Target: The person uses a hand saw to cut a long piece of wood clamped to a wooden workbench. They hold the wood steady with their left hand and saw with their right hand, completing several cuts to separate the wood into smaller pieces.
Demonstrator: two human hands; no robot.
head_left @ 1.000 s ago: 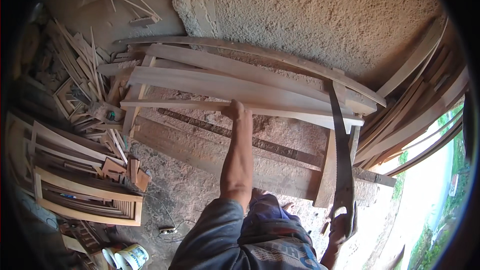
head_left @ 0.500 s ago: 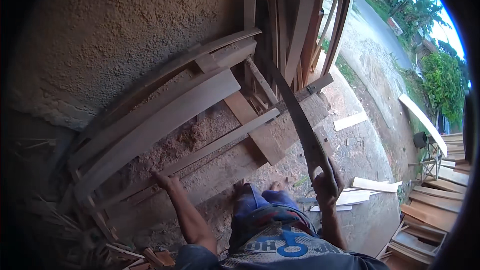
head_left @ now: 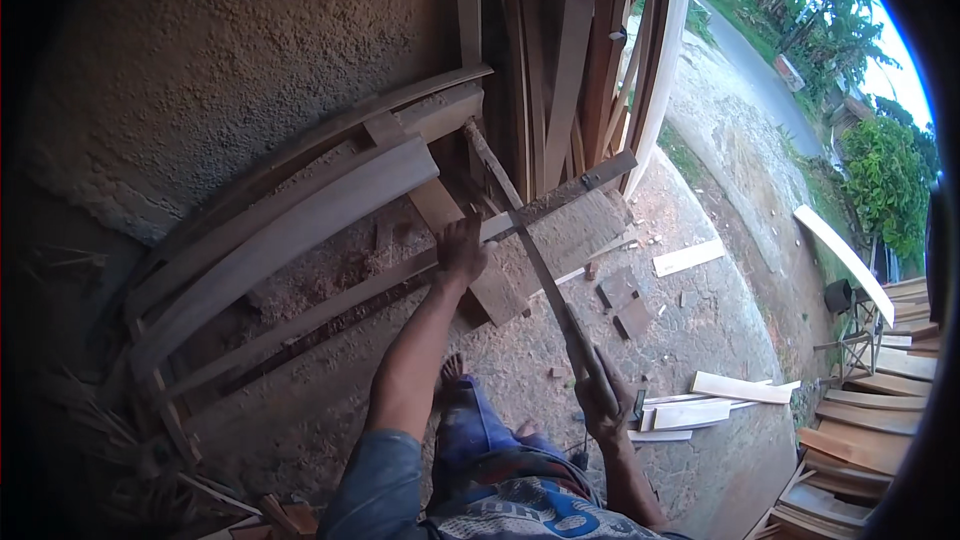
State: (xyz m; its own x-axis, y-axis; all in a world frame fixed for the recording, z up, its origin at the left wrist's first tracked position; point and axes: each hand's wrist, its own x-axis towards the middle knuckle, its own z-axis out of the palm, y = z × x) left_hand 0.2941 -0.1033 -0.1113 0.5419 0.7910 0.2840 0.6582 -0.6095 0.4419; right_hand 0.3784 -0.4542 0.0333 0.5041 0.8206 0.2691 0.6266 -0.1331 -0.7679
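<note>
- saw blade (head_left: 551, 287): dk grey, prob.; dim there
- wood strip (head_left: 340, 306): lt greyish tan
- leaning boards (head_left: 570, 60): brn to reddish-brn
- wall (head_left: 250, 60): brn-grey, mottled
- offcuts (head_left: 740, 387): cream-white
- trousers (head_left: 465, 430): blue-purple
- sleeve (head_left: 375, 480): plain slate blue
- shirt front (head_left: 530, 515): grey/white speckle w/ blue print
- bush (head_left: 880, 175): green

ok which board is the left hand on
The narrow strip, its end by the saw; the left hand touches it, while the wide curved board is untouched.
</note>
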